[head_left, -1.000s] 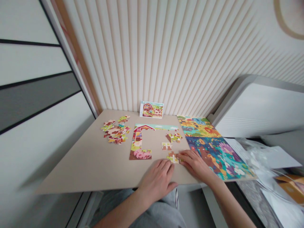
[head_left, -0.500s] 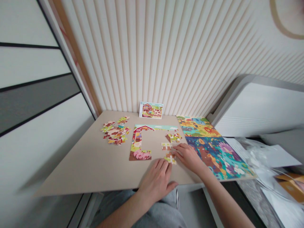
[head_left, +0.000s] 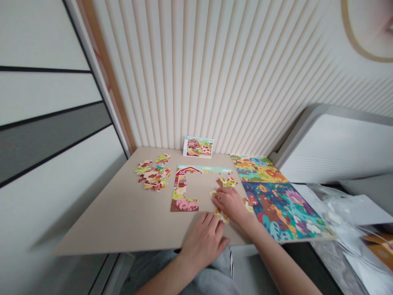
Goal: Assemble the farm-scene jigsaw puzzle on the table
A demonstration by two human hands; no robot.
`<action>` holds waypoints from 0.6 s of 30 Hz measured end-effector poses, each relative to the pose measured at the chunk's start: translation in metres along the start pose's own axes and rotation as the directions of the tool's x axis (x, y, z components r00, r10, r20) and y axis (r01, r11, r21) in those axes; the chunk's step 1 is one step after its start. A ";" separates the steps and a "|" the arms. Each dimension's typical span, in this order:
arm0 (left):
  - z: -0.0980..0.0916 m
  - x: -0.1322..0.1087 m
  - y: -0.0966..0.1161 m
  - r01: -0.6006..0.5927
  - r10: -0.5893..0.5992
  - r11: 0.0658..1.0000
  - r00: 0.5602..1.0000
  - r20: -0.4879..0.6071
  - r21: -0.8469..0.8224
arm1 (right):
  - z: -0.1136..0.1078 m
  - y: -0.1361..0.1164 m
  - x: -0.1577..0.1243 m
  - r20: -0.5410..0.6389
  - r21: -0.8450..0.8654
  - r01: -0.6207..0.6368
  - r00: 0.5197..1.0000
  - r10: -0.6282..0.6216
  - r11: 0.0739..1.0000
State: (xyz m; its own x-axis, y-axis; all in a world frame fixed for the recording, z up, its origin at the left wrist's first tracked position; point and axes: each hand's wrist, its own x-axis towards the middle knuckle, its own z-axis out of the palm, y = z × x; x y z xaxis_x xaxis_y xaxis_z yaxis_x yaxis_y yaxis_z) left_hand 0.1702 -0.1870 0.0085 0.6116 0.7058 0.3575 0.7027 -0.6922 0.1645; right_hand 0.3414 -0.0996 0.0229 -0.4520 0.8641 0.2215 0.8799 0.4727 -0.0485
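Head camera: right hand (head_left: 230, 205) covers jigsaw pieces (head_left: 221, 214) with fingers (head_left: 216, 198) spread, just right of the part-built farm puzzle (head_left: 184, 196); left hand (head_left: 204, 239) rests nearer on the worktop (head_left: 123, 221), fingers slightly apart

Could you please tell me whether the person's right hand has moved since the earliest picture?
Yes, the right hand has moved left, toward the partly built farm jigsaw puzzle, and now partly covers the jigsaw pieces beside it.

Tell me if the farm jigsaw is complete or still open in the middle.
Incomplete: the farm jigsaw frames a bare stretch of the beige board, and loose pieces lie heaped to its left.
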 end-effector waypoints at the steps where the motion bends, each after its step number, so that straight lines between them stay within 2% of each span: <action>1: 0.000 0.000 0.000 0.007 -0.007 1.000 1.000 -0.003 0.000 | -0.004 0.005 -0.004 0.014 0.024 0.054 0.998 -0.054 0.998; 3: 0.000 0.000 0.000 0.017 -0.017 1.000 1.000 -0.004 -0.001 | -0.012 0.018 -0.016 0.033 0.065 0.153 0.987 -0.156 0.986; 5: 0.000 0.000 0.000 0.025 -0.025 1.000 1.000 -0.004 -0.002 | -0.018 0.030 -0.028 0.032 0.068 0.173 0.984 -0.176 0.983; 8: 0.001 -0.001 0.000 0.056 -0.057 0.998 0.998 -0.010 -0.007 | -0.018 0.037 -0.043 0.002 0.033 0.075 0.997 -0.075 0.997; 12: 0.005 -0.003 -0.001 0.130 -0.131 0.991 0.990 -0.045 -0.030 | -0.010 0.023 -0.052 -0.062 0.044 -0.034 0.997 0.037 0.998; 15: 0.009 -0.004 -0.002 0.193 -0.197 0.980 0.976 -0.092 -0.045 | -0.004 0.016 -0.053 -0.107 0.074 -0.076 0.991 0.084 0.994; 18: 0.011 -0.002 -0.003 0.222 -0.226 0.974 0.966 -0.122 -0.048 | 0.000 0.023 -0.055 -0.105 0.142 -0.061 0.992 0.076 0.988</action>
State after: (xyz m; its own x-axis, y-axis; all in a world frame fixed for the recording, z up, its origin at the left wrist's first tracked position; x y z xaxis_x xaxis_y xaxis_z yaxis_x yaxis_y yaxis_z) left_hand 0.1705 -0.1850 -0.0025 0.3879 0.8202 0.4205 0.8027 -0.5248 0.2832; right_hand 0.3861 -0.1365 0.0092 -0.3661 0.8745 0.3182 0.8759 0.4393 -0.1996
